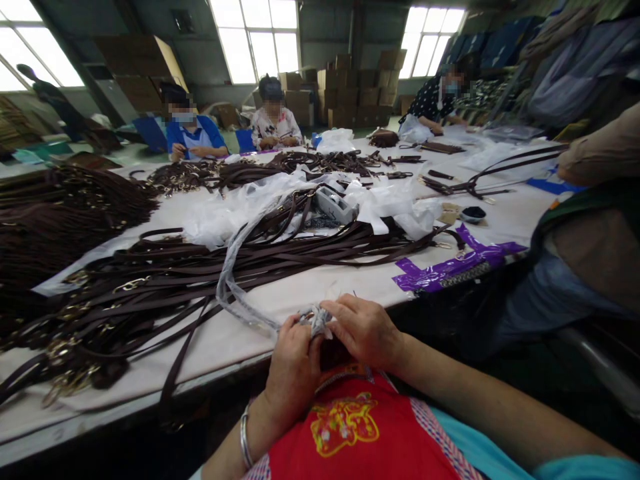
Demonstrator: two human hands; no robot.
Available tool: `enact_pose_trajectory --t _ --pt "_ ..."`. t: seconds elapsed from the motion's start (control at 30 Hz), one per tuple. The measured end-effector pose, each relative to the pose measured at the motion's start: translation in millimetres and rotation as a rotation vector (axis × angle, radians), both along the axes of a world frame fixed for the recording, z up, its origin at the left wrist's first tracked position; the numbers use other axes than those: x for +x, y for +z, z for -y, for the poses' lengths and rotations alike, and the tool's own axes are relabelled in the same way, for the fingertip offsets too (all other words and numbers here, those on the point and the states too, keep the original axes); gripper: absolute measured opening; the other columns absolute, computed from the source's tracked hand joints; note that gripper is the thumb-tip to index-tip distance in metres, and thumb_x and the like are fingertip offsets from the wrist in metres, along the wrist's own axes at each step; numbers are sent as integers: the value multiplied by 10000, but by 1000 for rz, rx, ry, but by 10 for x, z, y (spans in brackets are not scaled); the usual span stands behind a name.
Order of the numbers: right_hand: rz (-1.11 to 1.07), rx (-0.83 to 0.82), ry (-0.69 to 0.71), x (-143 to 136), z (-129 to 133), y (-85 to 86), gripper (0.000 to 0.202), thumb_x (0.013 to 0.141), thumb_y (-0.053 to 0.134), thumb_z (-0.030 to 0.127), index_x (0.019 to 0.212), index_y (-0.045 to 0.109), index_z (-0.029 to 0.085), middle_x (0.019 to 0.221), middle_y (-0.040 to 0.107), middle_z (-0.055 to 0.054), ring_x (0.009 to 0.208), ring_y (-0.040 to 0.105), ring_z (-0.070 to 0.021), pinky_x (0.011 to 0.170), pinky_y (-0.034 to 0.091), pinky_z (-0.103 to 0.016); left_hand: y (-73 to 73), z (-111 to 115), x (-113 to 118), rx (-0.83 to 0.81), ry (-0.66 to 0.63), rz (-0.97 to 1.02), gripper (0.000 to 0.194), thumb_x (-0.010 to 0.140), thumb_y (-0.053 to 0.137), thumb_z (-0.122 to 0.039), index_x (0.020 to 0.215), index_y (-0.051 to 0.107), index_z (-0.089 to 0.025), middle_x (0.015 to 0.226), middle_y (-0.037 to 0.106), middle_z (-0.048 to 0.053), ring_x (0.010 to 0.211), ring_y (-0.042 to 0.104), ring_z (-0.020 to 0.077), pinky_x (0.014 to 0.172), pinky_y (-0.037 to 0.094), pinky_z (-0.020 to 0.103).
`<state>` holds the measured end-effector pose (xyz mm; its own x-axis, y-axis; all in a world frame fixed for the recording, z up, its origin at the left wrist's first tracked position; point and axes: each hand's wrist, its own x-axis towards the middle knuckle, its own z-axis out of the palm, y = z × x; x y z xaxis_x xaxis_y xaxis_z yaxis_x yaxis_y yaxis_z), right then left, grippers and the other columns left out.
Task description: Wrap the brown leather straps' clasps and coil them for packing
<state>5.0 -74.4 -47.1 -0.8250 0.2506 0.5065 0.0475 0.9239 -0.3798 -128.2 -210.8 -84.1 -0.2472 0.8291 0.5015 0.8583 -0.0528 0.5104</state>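
Just past the table's front edge, above the red apron (370,427), my left hand (295,367) is closed on a wrapped strap end (315,319) covered in greyish clear film. From the other side, the fingers of my right hand (367,330) pinch the same bundle. A film-wrapped strap (230,273) runs from it in a curve up over the table. Behind lie many dark brown straps (200,273) with gold clasps (65,360) at the left. Where the fingertips meet, the details are too small to tell.
A grey dispenser (335,205) stands among white plastic bags (220,213). Purple tape (450,267) lies along the front edge at right, near a small dark bowl (473,214). Several people sit around the white table (505,230); one person's arm (600,150) reaches in at right.
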Motion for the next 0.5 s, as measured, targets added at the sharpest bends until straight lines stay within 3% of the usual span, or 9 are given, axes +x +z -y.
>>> enact_pose_trajectory --t 0.1,0.23,0.4,0.5 --pt "32 172 104 -75 -26 -27 170 955 467 192 886 623 186 783 614 -48 718 543 -172 662 426 -276 -33 5 3 8 -16 -80 172 951 433 -114 899 577 -193 815 663 48 843 643 213 1066 430 541" --pt "-27 228 149 -157 86 -110 183 932 433 156 830 585 171 747 588 -51 649 512 -175 605 412 -290 -112 7 -4 26 -37 -98 176 943 431 -113 892 577 -199 808 665 45 827 654 213 1051 442 547" --pt "-55 79 243 -136 269 -137 122 881 465 152 852 582 166 766 599 -54 638 537 -176 552 426 -280 -166 27 -7 14 -88 -39 176 914 469 -132 834 615 -191 775 674 39 789 655 218 1023 448 559" --pt "-82 -100 266 -63 253 -112 151 923 447 134 956 592 163 886 650 -81 800 613 -185 681 501 -274 -128 55 -10 -46 -25 52 244 963 409 -151 881 636 -188 851 701 61 853 656 224 1001 470 523"
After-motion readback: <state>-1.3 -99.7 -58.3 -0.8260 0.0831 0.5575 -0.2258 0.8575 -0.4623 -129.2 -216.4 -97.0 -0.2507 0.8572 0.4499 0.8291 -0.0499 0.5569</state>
